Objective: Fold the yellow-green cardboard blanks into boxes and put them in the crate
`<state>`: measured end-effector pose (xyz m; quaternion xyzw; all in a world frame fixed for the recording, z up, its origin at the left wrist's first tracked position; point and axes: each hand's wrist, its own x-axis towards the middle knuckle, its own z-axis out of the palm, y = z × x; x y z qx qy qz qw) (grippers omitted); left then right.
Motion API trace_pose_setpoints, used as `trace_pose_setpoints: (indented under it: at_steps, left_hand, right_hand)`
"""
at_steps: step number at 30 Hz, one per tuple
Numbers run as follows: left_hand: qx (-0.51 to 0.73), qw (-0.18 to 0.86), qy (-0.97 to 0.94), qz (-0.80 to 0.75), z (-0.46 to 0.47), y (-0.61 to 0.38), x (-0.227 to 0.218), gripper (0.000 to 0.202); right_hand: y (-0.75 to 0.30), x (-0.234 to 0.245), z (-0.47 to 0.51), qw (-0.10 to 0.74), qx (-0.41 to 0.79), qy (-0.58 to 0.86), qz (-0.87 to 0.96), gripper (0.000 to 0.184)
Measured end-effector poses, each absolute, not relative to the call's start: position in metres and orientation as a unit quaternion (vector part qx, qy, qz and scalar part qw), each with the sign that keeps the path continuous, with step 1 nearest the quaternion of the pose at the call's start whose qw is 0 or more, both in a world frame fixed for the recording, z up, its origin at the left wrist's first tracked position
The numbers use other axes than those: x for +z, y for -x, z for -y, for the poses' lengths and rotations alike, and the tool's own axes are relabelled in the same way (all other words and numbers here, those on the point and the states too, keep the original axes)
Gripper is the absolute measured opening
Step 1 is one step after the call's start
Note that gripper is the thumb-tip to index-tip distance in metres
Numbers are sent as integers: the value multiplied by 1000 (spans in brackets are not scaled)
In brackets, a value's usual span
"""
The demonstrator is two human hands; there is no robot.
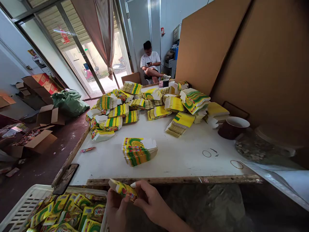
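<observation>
Two hands (152, 204) hold one carton (124, 190) near one basket (43, 188), one phone (66, 178).

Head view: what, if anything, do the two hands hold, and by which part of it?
A small yellow printed carton: the left hand grips its lower side, the right hand its right end.

Dark mug (228, 131), phone (66, 178), tied-back curtain (98, 29), green sack (70, 102) near open cardboard boxes (56, 116)

Room is left on the flat white table (177, 154) between a pile of yellow-and-green card boxes (137, 153) and a round dark-red cup (228, 130). The back is blocked by more such piles (118, 110).
</observation>
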<state>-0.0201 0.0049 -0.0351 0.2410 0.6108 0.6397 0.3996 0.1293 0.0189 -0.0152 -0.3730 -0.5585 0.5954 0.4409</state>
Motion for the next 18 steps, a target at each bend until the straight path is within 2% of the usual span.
trace_pose_setpoints:
  at_steps: [3,7,10,13,16,18]
  left_hand:
    - [615,373,-275,-638,-5,26,-31,51]
    - [592,389,-288,-644,0,29,-28,49]
    - [625,377,-343,-591,6,37,-16,62]
    - [632,335,-441,-542,13,48,5,81]
    - [493,330,-570,-568,16,53,20,96]
    - [367,355,-634,-581,15,47,19,92]
  right_hand:
    - [-130,-20,-13,448,557,370,593,12]
    - [-135,-22,-16,462,501,387,622,11]
    - [-151,-17,-24,471,405,385,683,13]
    - [-166,-9,-30,472,241,372,762,18]
    - [-166,-5,-27,468,119,329,812,22]
    - [-161,-4,-22,464,106,296,828,22]
